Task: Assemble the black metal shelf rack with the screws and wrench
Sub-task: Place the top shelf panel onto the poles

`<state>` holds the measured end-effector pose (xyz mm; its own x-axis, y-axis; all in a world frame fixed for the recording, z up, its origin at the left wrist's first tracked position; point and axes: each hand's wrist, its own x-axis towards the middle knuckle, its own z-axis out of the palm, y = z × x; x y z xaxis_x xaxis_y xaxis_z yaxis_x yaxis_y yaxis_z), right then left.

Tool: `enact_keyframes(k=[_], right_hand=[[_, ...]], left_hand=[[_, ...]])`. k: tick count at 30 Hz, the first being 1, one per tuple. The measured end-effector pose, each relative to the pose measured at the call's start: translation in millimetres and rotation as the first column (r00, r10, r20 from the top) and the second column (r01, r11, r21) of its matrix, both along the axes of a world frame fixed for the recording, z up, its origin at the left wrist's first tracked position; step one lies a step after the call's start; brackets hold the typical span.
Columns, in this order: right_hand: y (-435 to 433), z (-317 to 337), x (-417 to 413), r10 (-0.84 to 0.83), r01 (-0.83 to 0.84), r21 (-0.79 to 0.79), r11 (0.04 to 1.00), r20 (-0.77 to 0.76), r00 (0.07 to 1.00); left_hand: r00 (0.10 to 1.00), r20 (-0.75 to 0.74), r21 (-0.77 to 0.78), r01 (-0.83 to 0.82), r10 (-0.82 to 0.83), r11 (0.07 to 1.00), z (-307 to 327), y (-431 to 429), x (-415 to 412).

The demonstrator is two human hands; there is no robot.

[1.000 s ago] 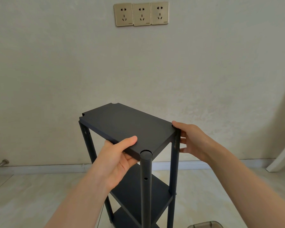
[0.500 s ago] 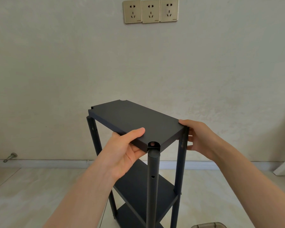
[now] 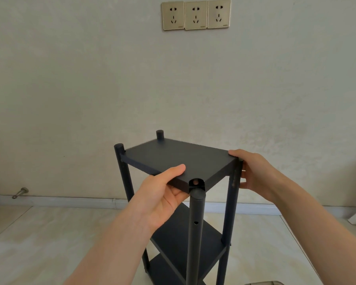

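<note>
The black metal rack stands upright on the floor, with its lower shelves (image 3: 190,237) fixed between round posts (image 3: 195,227). The top shelf panel (image 3: 179,159) sits low between the post tops, its near corner notch by the front post. My left hand (image 3: 162,194) grips the panel's near long edge, thumb on top and fingers underneath. My right hand (image 3: 253,171) holds the panel's right corner against the right post (image 3: 231,202), thumb on top. No screws or wrench are in view.
A plain wall with three gold sockets (image 3: 196,15) rises behind the rack. A white skirting board (image 3: 70,201) runs along a pale tiled floor (image 3: 49,239). A metal door stop (image 3: 20,192) sits at left. The rim of a grey container (image 3: 263,283) shows at the bottom right.
The top panel has dropped down between the posts, so the two far post tops now stick up above it. Both hands kept their hold and moved down with it.
</note>
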<state>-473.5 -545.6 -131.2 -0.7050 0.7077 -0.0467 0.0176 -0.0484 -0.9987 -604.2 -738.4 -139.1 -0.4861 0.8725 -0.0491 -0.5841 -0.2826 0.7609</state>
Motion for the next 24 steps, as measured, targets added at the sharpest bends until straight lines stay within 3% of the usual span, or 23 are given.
enact_keyframes(k=[17, 24], right_hand=[[7, -15, 5, 0.052, -0.052, -0.016, 0.998, 0.003, 0.999], [5, -17, 5, 0.049, -0.049, 0.003, 0.999, -0.014, 0.999]], left_hand=[[0.997, 0.078, -0.045, 0.009, -0.005, 0.999, -15, -1, -3], [1.0, 0.004, -0.014, 0.004, -0.004, 1.0, -11, 1, -5]])
